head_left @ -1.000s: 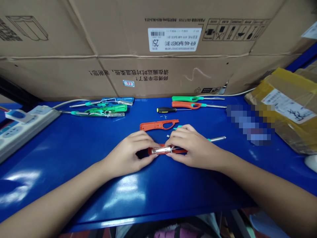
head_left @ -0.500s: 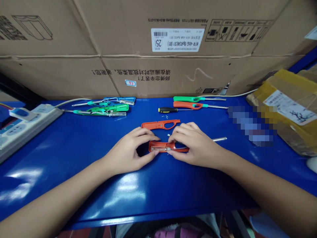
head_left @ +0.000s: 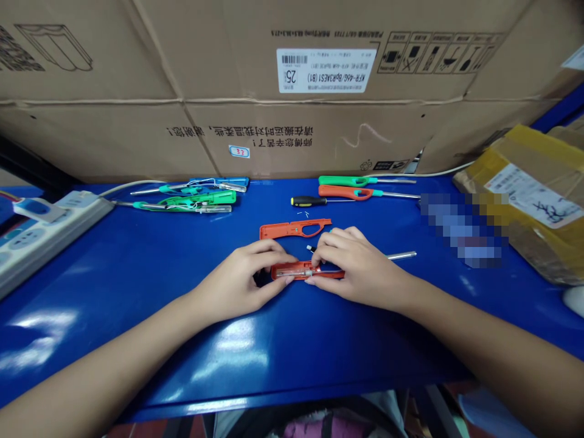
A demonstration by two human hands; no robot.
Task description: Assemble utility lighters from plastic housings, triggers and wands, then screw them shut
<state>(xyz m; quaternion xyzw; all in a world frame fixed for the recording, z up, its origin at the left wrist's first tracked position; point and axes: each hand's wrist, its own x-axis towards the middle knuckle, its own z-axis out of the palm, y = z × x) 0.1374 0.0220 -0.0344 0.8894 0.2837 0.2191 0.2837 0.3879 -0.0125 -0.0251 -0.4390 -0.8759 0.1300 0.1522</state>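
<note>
An open orange lighter casing half (head_left: 275, 272) lies on the blue table, with a clear fuel tank (head_left: 292, 273) in it. My left hand (head_left: 246, 274) closes round its left end, thumb at the near edge and fingers at the far edge. Over the right part is my right hand (head_left: 349, 258), its thumb and fingers pinching at the casing by the tank's valve end; it hides most of that end. A metal lighter tube (head_left: 404, 255) sticks out to the right. A small black piece with a pale tip (head_left: 311, 248) shows beside my right fingers. Beyond lies the other orange casing half (head_left: 285, 230).
A black and yellow screwdriver (head_left: 310, 201) and small white bits (head_left: 303, 214) lie behind. Closed green (head_left: 340, 180) and orange (head_left: 344, 192) lighters are at back right, opened lighters (head_left: 214, 198) at back left. A power strip (head_left: 50, 225), cardboard wall (head_left: 255, 121) and taped box (head_left: 524, 182) border the table.
The small piece by my right fingers now shows its black part as well as its pale tip. My right fingers have shifted slightly at the valve end; my left hand keeps its hold.
</note>
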